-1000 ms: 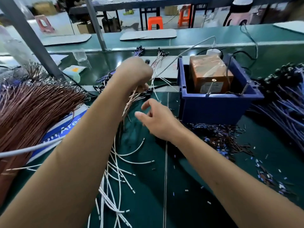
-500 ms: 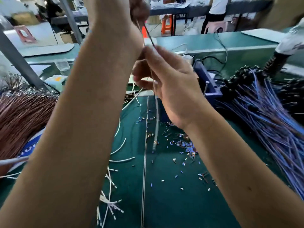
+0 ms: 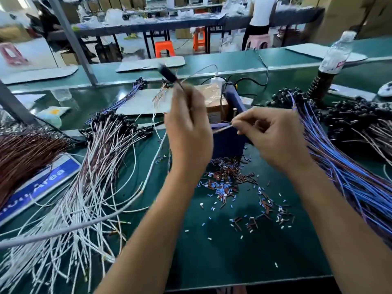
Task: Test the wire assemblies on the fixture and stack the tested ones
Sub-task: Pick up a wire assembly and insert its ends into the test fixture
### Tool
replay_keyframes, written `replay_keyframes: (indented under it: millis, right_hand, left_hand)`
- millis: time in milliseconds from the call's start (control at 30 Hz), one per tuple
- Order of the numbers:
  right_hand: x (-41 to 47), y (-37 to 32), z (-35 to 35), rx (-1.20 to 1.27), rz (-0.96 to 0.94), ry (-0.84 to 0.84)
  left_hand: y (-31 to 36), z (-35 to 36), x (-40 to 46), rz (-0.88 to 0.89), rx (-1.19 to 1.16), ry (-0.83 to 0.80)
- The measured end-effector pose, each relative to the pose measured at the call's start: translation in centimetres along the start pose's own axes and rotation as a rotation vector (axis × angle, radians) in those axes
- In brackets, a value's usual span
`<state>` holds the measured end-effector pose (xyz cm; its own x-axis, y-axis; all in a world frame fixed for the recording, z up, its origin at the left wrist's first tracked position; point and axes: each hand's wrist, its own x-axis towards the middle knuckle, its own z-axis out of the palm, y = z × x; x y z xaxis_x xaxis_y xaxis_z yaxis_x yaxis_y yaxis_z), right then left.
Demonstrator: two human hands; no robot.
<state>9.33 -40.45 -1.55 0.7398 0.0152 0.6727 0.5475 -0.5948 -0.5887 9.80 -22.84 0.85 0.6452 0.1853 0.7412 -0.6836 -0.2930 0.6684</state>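
Observation:
My left hand [image 3: 188,126] is raised over the bench and grips a wire assembly [image 3: 168,74] whose black end sticks up above my fingers, blurred by motion. My right hand [image 3: 273,132] pinches the thin free end of a wire [image 3: 221,129] just in front of the blue fixture box [image 3: 230,141]. The box holds a brown block [image 3: 214,100] and is partly hidden by both hands. A fan of white and red wire assemblies [image 3: 95,166] lies at the left. Blue and purple assemblies [image 3: 343,166] lie at the right.
Cut bits of wire insulation [image 3: 231,183] litter the green bench [image 3: 222,251] in front of the box. A brown wire bundle [image 3: 23,155] and a blue sign [image 3: 40,185] sit far left. A plastic bottle [image 3: 337,54] stands at the back right. A person stands at a rear table.
Both hands have come down from close to my face to the fixture box and moved apart. The camera has tilted up and now shows the wire piles on both sides.

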Motion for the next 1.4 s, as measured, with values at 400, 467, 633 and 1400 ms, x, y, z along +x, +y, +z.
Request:
replay_keyframes:
  millis: [400, 467, 633, 1400]
  right_hand:
    - [-4.8, 3.3, 3.6, -0.288, -0.157, -0.122]
    - [-5.1, 3.2, 3.6, -0.262, -0.144, -0.134]
    - [-4.8, 3.5, 3.4, -0.147, -0.091, -0.154]
    - [-4.8, 4.0, 2.9, 0.09, 0.006, -0.152]
  left_hand:
    - [-7.3, -1.1, -6.2, -0.059, 0.328, -0.671]
    - [-7.7, -1.5, -6.5, -0.084, 0.282, -0.66]
    - [-8.1, -1.8, -6.5, -0.2, 0.188, -0.6]
    - [-8.4, -1.8, -6.9, -0.297, 0.002, -0.605]
